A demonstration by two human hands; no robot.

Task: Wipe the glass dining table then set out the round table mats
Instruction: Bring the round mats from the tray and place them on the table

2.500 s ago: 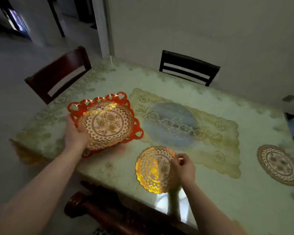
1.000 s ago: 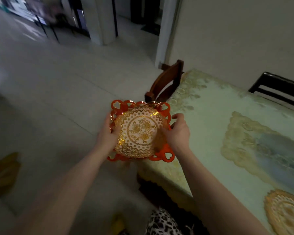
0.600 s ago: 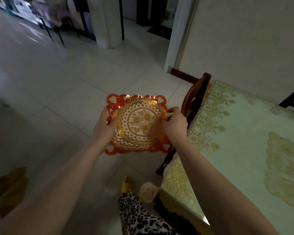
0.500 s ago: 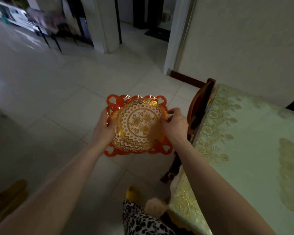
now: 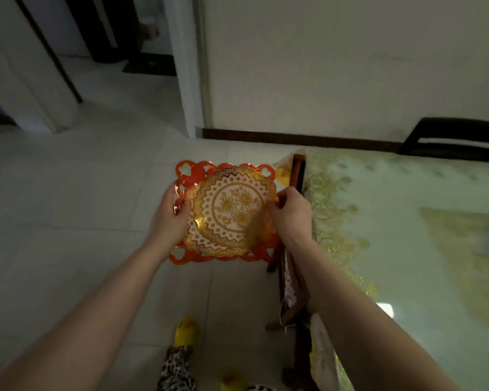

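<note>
I hold an orange tray [image 5: 193, 173] with a heart-cut rim out over the floor, just left of the glass dining table [image 5: 401, 221]. Round gold lace table mats [image 5: 232, 210] lie stacked in it. My left hand [image 5: 168, 218] grips the tray's left edge. My right hand [image 5: 290, 213] is at the right edge, fingers pinching the rim of the top mat where it curls up. The table's patterned cover fills the right side of the view.
A brown wooden chair [image 5: 294, 249] stands tucked against the table's left end, under my right forearm. A black chair [image 5: 452, 138] sits at the far side by the wall. Pale floor tiles lie left; a yellow slipper [image 5: 184, 331] is below.
I have walked around the table's left end carrying the tray; the table now lies to my right. My right hand has shifted from the tray's edge to pinching the top mat's rim.
</note>
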